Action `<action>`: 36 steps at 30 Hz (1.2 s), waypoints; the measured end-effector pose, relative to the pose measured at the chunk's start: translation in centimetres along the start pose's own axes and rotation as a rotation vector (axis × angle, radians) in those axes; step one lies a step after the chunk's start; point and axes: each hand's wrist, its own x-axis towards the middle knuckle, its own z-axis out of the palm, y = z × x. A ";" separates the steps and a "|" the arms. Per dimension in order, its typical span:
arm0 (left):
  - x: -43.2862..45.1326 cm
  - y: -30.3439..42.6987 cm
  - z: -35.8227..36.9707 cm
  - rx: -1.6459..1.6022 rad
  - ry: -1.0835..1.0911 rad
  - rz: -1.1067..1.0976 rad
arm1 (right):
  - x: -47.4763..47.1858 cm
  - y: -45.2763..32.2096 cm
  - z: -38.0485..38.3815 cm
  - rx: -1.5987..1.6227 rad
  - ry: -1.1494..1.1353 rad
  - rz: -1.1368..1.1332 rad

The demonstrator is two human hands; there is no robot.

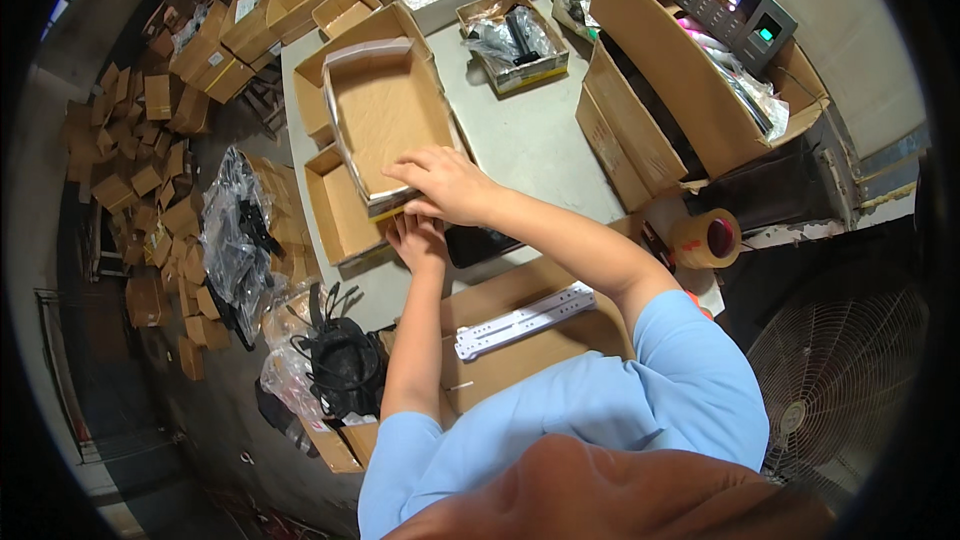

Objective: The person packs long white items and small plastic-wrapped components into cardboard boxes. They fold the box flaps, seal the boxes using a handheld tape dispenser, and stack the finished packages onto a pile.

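An empty, shallow cardboard box [390, 109] lies tilted over other open cardboard boxes on the pale tabletop [525, 131]. My right hand [448, 184] rests over its near right corner, fingers spread across the rim. Just below that corner is my left hand [420, 240], its fingers at the underside of the box's near edge; they are partly hidden, so its grip cannot be made out. Beside my left hand lies a dark flat object [480, 246], partly covered by my forearm. White perforated metal rails [525, 319] lie on cardboard close to my body.
At the right stand a large carton [675, 75] with a keypad device [739, 11] and a roll of packing tape [705, 238]. A small box [525, 75] holds bagged black parts. A caged fan [825, 382] is at lower right; black cables [341, 360] lie lower left.
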 end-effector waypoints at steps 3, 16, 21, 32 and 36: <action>0.3 -0.4 -1.5 -0.045 -0.197 -0.032 | 0.9 8.4 1.7 0.070 0.204 0.207; -1.2 -2.7 -0.3 -0.228 0.039 -0.034 | -9.3 17.1 0.9 -0.471 -0.098 0.524; -3.6 0.5 -2.5 -0.513 0.218 -0.054 | -16.5 6.9 -1.2 -0.504 -0.041 0.417; -0.3 16.6 -3.4 -1.787 -0.722 -0.754 | -12.8 11.9 -5.5 -0.215 0.113 0.816; 4.2 20.6 -1.3 -1.841 -0.589 -1.284 | -13.0 16.2 -4.6 -0.132 -0.374 1.128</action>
